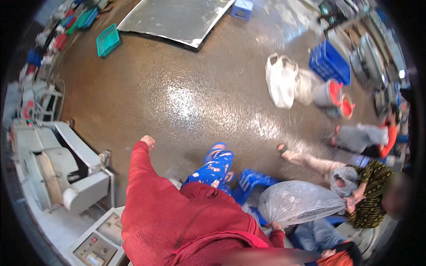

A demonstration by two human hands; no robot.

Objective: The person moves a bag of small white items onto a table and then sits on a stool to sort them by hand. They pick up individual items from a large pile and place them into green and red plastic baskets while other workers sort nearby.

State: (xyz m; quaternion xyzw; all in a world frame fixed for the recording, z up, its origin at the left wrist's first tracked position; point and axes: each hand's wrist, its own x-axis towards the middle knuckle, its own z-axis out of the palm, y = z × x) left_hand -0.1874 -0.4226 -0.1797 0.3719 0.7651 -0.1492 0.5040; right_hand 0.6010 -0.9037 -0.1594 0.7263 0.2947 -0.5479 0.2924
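Note:
My left hand (149, 142) hangs out over the wet floor on the left, its fingers curled in with nothing seen in them. Low on the right, my right hand (276, 227) grips the lower edge of a large, bulging clear plastic bag (297, 201). The bag leans over a blue plastic crate (248, 179). At the bag's far right end, a co-worker in a black and yellow patterned top (375, 186) has a hand (353, 203) on it. What fills the bag is too blurred to tell.
A grey machine (84, 190) with a control panel (100, 241) stands to my left. Ahead lie a metal plate (173, 22) and a green basket (108, 41). White sacks (282, 82), buckets (327, 94) and a blue crate (329, 62) stand front right. Other people are close on the right.

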